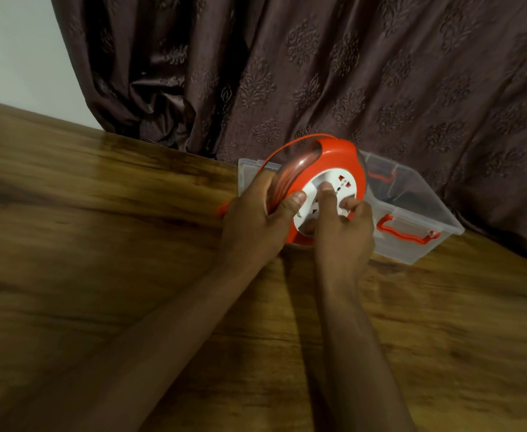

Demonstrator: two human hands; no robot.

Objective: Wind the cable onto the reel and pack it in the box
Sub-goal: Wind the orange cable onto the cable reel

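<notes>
Spanning the whole lower view, the wooden desk [100, 229] carries everything, with a dark patterned curtain [318, 73] hanging behind it. At the desk's far edge sits the clear plastic box [412, 244] with orange handles, open on top and, as far as its walls show, not yet holding the reel. In front of the box, the orange cable reel [334, 157] is held up on edge, just above the desk. The left hand [256, 219] grips the reel's rim, thumb curled onto the orange front face. The right hand [343, 232] is curled on the white socket hub [337, 188], fingertips pressing into it, apparently to turn it. The orange cable [287, 148] arcs over the top of the reel from the left, and the windings beside the left hand are blurred, so winding looks to be under way. How much cable is left loose cannot be told; only a short orange piece shows by the left wrist. Finishing the winding and setting the reel into the box both remain
</notes>
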